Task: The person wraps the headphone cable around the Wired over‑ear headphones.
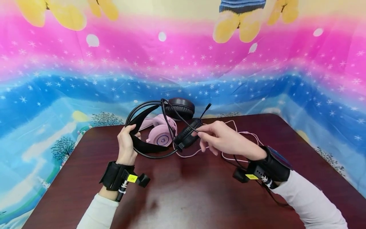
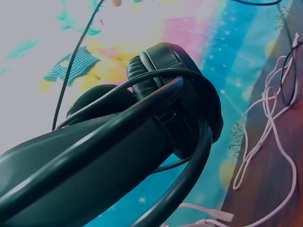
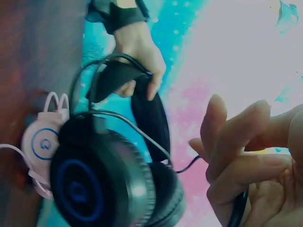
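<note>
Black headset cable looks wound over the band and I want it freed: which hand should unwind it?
Probably the right hand: it already pinches the black cable beside the earcup. The left hand grips the black headset by its band, steadying it.

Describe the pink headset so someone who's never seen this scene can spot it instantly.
Start at the dark wooden table and look to its far edge, between the two hands. The pink headset lies flat there, behind the black headset that the left hand holds up by its band. It is the only pink one, with small cat ears and a thin pink cable trailing right.
</note>
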Demonstrator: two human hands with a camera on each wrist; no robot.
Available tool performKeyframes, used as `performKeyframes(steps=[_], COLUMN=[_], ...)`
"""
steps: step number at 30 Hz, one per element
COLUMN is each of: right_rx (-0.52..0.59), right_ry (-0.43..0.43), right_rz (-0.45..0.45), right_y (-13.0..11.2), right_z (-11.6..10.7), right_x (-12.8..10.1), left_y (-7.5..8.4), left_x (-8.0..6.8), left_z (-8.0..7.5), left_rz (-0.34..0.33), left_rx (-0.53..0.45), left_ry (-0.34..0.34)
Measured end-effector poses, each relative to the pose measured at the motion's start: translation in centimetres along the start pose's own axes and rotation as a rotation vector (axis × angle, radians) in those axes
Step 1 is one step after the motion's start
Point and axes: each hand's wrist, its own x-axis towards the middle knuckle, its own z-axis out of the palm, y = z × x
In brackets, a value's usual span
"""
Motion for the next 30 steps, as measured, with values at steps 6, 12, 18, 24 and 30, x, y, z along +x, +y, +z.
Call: performKeyframes(steps=[6, 12, 18, 24, 30], right_rx=[0.083, 0.121, 0.148, 0.245, 0.303], right_ry=[0.002, 0.029, 0.053, 0.024, -0.045], right_rz=[-0.02, -0.078, -0.073, -0.089, -0.138], right_y=[0.9, 1.5, 2.5, 4.2, 5.6], right_z=[0.8, 1.4, 1.2, 1.0, 1.9], right_x=[-0.6, -1.7, -3.1, -4.6, -6.3], left_y=[0.2, 0.3, 0.5, 0.9, 1.0], left_x=[0.2, 0.4, 0.6, 0.5, 0.7], left_z=[0.2, 0.0, -0.5, -0.9, -0.7], left_rz=[0.02, -0.015, -0.037, -0.037, -0.001], left_rx=[-0.075, -0.129, -0.192, -0.261, -0.333], left_ry=[0.046, 0.051, 0.083, 0.073, 0.11])
